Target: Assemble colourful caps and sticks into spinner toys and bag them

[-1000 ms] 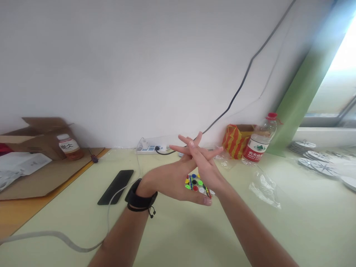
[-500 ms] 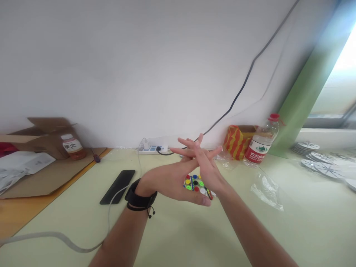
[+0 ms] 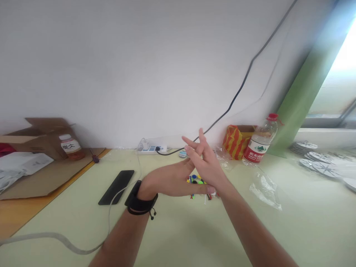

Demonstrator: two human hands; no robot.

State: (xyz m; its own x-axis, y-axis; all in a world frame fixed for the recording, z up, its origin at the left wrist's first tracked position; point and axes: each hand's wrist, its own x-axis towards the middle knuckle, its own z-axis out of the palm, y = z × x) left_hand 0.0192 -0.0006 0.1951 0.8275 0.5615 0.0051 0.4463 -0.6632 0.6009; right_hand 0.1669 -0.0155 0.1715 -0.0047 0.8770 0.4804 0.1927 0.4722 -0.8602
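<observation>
My left hand (image 3: 172, 180) and my right hand (image 3: 209, 165) meet in the air above the table, crossed and touching. A dark band is round the left wrist. The left thumb stretches to the right, while the other left fingers are mostly hidden behind the right hand. On the right hand, slightly blurred fingers point up and to the left, apart from one another. Neither hand shows an object in it. Behind and below them lie small coloured round pieces (image 3: 194, 177) in several colours, partly covered by the hands.
A black phone-like slab (image 3: 116, 187) and a pale cable (image 3: 109, 218) lie at left. A power strip (image 3: 151, 149) and a small round tin (image 3: 182, 153) stand by the wall. Rightward are a striped bag (image 3: 233, 142), a large bottle (image 3: 258, 146), clear plastic (image 3: 265, 191) and stacked discs (image 3: 328, 170).
The crossed hands have shifted against each other. The left fingers, spread out to view before, are now mostly hidden. More coloured pieces and the small tin show. The camera view has moved slightly.
</observation>
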